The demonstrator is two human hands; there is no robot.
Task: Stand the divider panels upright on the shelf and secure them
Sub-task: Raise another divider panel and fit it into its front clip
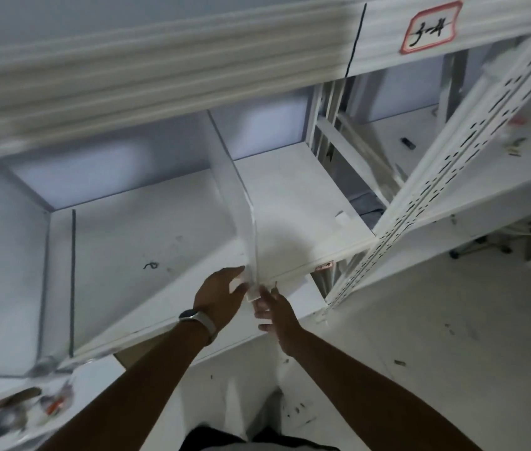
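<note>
A white divider panel [231, 187] stands upright on the white shelf board [147, 249], running from the back wall to the front edge. My left hand [217, 292], with a watch on the wrist, presses against the left side of the panel's front bottom corner. My right hand [273, 312] pinches that same front corner from the right, just below the shelf's front lip. What my fingers hold besides the panel is hidden.
A second divider [72, 281] stands at the far left. The upper shelf beam [160, 60] hangs overhead with a red-framed label [430, 27]. A perforated upright post [446, 164] slants at the right. Small parts and tape lie on a lower shelf [20, 415] at bottom left.
</note>
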